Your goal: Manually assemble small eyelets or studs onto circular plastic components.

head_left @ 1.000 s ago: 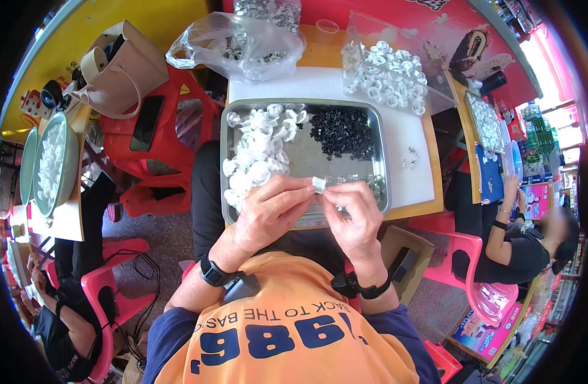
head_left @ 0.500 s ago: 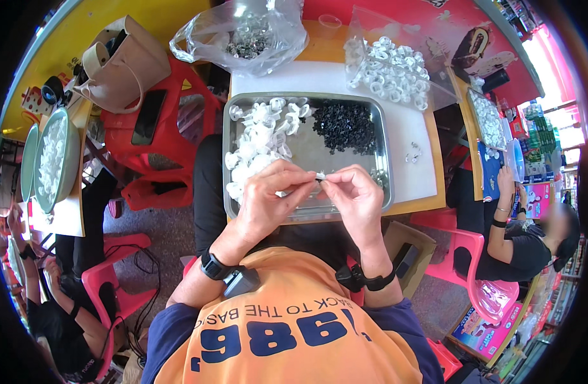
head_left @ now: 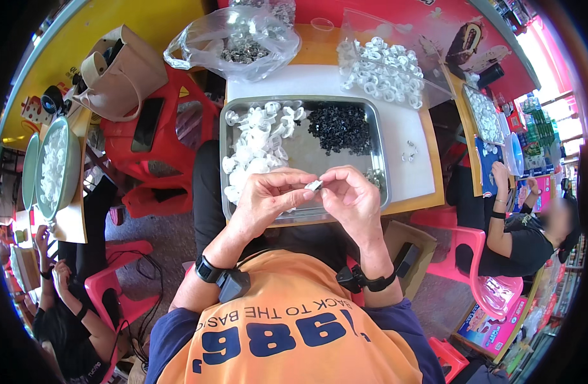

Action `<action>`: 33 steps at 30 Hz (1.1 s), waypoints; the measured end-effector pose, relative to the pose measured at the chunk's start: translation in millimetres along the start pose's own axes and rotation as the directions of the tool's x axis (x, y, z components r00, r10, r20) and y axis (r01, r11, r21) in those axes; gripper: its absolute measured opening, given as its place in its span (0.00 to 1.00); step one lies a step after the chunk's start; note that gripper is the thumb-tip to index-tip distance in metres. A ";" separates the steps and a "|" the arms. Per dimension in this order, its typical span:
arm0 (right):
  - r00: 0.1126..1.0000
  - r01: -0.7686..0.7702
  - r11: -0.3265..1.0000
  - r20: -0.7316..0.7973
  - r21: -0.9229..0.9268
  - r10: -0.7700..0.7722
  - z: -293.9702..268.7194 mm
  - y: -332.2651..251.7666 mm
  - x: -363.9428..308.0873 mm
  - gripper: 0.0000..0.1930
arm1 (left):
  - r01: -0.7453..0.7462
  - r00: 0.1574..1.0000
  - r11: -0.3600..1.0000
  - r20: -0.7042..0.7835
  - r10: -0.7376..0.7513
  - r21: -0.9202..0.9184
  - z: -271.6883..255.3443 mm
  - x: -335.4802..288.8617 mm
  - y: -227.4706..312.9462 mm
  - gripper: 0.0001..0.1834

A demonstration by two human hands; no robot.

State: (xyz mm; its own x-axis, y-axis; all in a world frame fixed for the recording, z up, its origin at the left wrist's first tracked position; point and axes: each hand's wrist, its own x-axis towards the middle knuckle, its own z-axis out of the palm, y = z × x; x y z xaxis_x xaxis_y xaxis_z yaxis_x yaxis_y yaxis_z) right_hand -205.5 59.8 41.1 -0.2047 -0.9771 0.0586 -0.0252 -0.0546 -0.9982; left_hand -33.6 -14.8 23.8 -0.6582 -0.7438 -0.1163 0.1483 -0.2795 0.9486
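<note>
Over the near edge of a metal tray (head_left: 294, 160), my left hand (head_left: 265, 201) and my right hand (head_left: 351, 201) meet fingertip to fingertip. Both are closed in a pinch on one small white plastic piece (head_left: 314, 185) with a dark part on it; its exact kind is too small to tell. White ring-shaped plastic parts (head_left: 259, 137) are heaped in the tray's left side. A pile of tiny black pieces (head_left: 339, 126) fills its far right. Some small shiny pieces (head_left: 376, 177), partly hidden by my right hand, lie in the near right corner.
Behind the tray are a clear bag (head_left: 243, 48) of small metallic pieces and a clear box (head_left: 387, 70) of white rings. A few tiny parts (head_left: 409, 153) lie on the white sheet. A red stool (head_left: 150, 121) bears a phone and beige bag. People work at both sides.
The small white piece has turned between my fingertips and now shows more of its dark part. Both hands have shifted slightly nearer to me. The co-worker's hands at the left have moved.
</note>
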 end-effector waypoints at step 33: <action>0.881 0.447 0.725 0.119 -0.524 -0.458 -2.6 -13.1 -12.9 0.10 | 0.148 0.988 0.861 0.040 -0.147 -0.487 -3.8 -4.1 -27.2 0.17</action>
State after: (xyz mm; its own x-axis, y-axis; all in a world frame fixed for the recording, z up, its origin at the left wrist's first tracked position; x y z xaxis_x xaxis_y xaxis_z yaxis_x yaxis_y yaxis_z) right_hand -205.1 73.7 53.5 -0.0527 -0.8605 0.5068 -0.6228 -0.3684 -0.6902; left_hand -32.1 -6.4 -2.7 -0.7021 -0.6696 -0.2421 0.3899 -0.6461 0.6562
